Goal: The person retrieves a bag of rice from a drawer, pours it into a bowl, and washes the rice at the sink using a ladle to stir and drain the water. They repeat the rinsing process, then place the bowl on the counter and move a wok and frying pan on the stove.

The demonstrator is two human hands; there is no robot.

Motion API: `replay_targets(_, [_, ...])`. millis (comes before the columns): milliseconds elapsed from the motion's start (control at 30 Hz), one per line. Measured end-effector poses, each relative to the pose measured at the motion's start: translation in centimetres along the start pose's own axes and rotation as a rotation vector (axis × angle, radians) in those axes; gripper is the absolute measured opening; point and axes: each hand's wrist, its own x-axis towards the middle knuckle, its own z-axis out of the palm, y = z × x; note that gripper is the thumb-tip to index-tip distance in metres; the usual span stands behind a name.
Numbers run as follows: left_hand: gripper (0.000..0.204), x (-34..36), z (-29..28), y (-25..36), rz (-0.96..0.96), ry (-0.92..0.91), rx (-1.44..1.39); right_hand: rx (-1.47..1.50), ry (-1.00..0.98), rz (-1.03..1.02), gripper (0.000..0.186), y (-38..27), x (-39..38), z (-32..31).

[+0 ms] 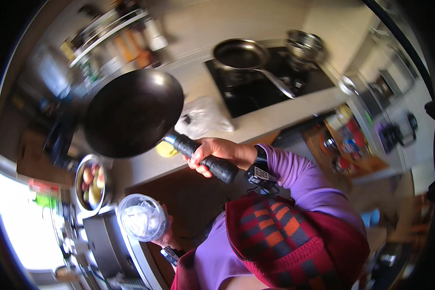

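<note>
My right hand [216, 153] is closed around the black grip of a dark, deep frying pan [135, 108]. The pan is lifted above the counter, and its bowl points to the far left. Lower and to the left, my left hand [166, 231] grips a clear round plastic tub [142, 218] from its right side. Inside the tub is crumpled clear plastic. Most of the left fingers are hidden behind the tub. Beyond the pan's handle, a clear plastic bag [205, 116] lies on the counter, and a yellow thing [166, 149] shows partly below the pan.
Another frying pan [241, 54] and a steel pot [304, 46] stand on the black cooktop [256, 94]. A metal bowl [78, 193] of fruit or vegetables sits at the left. An open drawer [357, 150] with jars and packets juts out at the right. Utensils hang from a wall rack [108, 36].
</note>
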Motion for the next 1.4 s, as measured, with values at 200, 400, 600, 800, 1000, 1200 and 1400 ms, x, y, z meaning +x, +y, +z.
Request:
replay_targets(200, [0.09, 5.5, 3.4, -5.2, -0.18, 0.013, -0.004, -0.129, 0.151, -0.212, 0.025, -1.6, -15.2, 1.9])
replay_targets(400, [0.087, 8.8, 6.4, -12.4, -0.382, -0.161, -0.072, -0.168, 0.451, -0.364, 0.031, 0.3, -28.7, 2.7])
replay_targets(600, [0.087, 10.0, 8.2, -20.3, -0.403, -0.125, -0.026, -0.041, 0.626, -0.487, 0.031, 3.7, -39.9, 2.1])
replay_targets(800, [0.087, 9.2, 9.1, -27.6, -0.485, -0.149, -0.022, 0.187, 0.783, -0.601, 0.031, 6.7, -47.1, -2.4])
replay_targets(1000, [0.087, 9.0, 9.0, -31.0, -0.655, -0.189, -0.009, 0.385, 0.879, -0.761, 0.028, 9.0, -50.6, -7.4])
replay_targets(1200, [0.087, 9.8, 9.3, -32.4, -0.697, -0.027, -0.144, 0.445, 0.933, -0.938, 0.02, 8.6, -52.6, -10.9])
replay_targets(1400, [0.083, 10.3, 9.2, -33.3, -0.669, -0.08, 0.02, 0.522, 0.981, -1.032, 0.021, 7.4, -54.9, -14.2])
